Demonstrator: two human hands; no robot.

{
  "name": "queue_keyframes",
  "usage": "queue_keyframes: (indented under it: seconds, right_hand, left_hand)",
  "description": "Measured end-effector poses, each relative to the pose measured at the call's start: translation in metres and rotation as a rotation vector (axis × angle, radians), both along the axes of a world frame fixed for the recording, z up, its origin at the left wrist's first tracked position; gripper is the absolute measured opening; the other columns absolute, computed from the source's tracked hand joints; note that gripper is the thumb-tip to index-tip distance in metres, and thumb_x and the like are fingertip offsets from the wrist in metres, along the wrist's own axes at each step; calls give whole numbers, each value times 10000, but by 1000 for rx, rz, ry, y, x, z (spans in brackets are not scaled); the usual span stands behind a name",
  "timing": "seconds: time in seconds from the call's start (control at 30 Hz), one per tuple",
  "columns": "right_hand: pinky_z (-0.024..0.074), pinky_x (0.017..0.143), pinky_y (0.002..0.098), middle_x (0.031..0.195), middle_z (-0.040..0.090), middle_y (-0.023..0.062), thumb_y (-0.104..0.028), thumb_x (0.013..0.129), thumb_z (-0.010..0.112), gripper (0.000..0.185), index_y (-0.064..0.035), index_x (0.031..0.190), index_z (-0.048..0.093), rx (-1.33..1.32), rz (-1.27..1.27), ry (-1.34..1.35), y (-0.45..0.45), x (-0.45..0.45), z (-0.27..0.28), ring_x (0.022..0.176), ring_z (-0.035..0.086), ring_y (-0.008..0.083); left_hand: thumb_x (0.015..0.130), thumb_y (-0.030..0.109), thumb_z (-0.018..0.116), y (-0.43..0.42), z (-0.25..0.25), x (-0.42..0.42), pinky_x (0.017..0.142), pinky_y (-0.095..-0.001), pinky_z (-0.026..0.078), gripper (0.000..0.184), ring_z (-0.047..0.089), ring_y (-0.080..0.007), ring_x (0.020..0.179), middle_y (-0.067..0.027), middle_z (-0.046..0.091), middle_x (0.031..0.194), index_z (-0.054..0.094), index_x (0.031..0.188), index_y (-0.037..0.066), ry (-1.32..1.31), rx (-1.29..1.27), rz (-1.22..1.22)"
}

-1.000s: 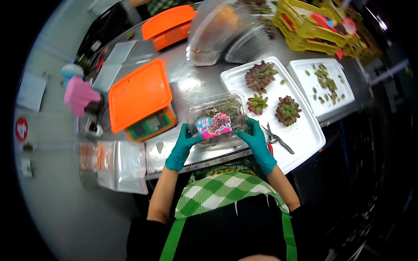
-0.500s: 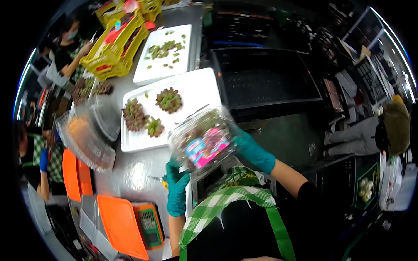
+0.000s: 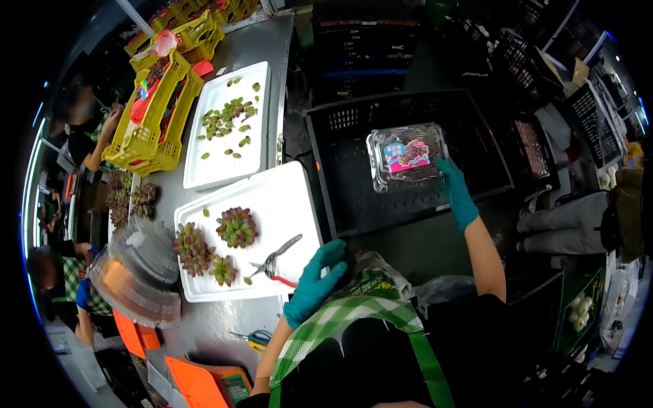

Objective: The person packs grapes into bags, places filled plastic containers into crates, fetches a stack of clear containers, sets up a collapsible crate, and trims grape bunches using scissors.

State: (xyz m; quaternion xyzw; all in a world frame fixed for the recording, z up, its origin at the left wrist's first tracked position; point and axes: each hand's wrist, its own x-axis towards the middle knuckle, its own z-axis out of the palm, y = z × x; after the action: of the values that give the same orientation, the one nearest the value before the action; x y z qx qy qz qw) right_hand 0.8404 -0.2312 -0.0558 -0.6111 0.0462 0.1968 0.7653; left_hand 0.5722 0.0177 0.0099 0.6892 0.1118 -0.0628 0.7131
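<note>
A clear plastic clamshell box (image 3: 411,155) with a pink and blue label is over the black crate (image 3: 352,221); whether it touches the crate floor I cannot tell. My right hand (image 3: 458,196), in a teal glove, grips the box's near right corner. My left hand (image 3: 315,282), gloved alike, holds nothing, its fingers stretched out beside the white tray (image 3: 292,197). Closest to it are pruning shears (image 3: 271,265) with red handles, lying on that tray. Succulent rosettes (image 3: 237,227) and a smaller rosette (image 3: 222,270) sit on the tray too.
Another white tray (image 3: 211,170) holds loose leaves. Yellow crates (image 3: 146,146) stand at the table's far left. Stacked clear plastic lids or boxes (image 3: 132,279), scissors (image 3: 258,338) and an orange scale (image 3: 204,381) are on the metal table. Co-workers stand at the left; another person is at the right.
My right hand has carried the clamshell box away and right, over the black crate. My left hand has let go of it. The pruning shears now show on the tray.
</note>
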Motion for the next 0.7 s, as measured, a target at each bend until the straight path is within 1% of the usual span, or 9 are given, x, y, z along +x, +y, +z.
queue_keyframes:
  seconds: [0.03,0.07,0.17,0.23,0.27,0.4,0.5,0.6,0.7]
  right_hand:
    - [471,700,331,1046,533,86,-282,775,583,478,-29,1158,448,-108,-13,-9,14,6,22,908,540,194]
    - [465,712,326,1057,530,90,-271,768,594,509,-16,1176,429,-99,15,9,17,23,12,925,535,190]
    - [440,768,297,1089,521,99,-219,740,637,622,27,1236,354,-101,21,107,22,62,-48,970,516,168]
    - [415,793,317,1060,548,69,-262,716,662,585,-16,1196,436,-156,6,89,28,59,-51,963,519,167]
    - [433,773,284,1024,566,56,-220,729,652,497,-30,1157,485,-61,11,78,31,57,-42,921,539,149]
    - [452,754,255,1012,572,52,-195,735,648,478,-23,1151,488,-2,28,132,16,55,-31,892,547,119]
    - [450,760,260,1022,570,55,-189,735,649,495,-18,1165,473,-38,-1,108,-8,55,-40,897,547,122]
    - [446,763,260,1034,564,72,-179,733,653,540,9,1191,436,-80,-119,66,-32,42,-42,907,544,123]
    - [446,755,262,1033,562,91,-171,725,664,593,46,1208,397,-31,-230,-9,-59,26,-53,914,540,127]
  left_hand:
    - [810,123,534,-2,-1,20,948,-326,331,465,421,-220,1128,-119,422,1231,359,1235,51,-15,229,-88]
    - [764,148,581,-2,-14,43,932,-350,352,521,427,-276,1121,-164,434,1209,369,1228,40,-265,709,-189]
    - [706,179,615,-21,-50,98,877,-381,392,581,472,-325,1039,-183,467,1145,388,1223,42,-342,1102,-296]
    - [689,166,609,-33,-97,110,781,-400,425,512,522,-316,934,-162,512,1055,437,1155,42,-111,1124,-465]
    - [680,160,606,-37,-108,115,733,-409,441,479,547,-311,882,-152,535,1010,462,1121,42,7,1132,-553]
    - [613,148,629,-30,-122,122,605,-403,464,346,576,-319,764,-142,580,838,501,915,40,15,1067,-610]
    - [625,115,592,-29,-112,126,606,-407,462,317,578,-323,749,-148,581,848,512,924,44,4,1042,-634]
    - [636,94,559,-21,-125,120,587,-410,463,281,581,-328,708,-151,587,822,525,912,53,-26,1076,-599]
    - [721,131,523,-10,-136,110,562,-430,446,232,572,-331,666,-135,591,775,515,945,68,-29,1137,-629]
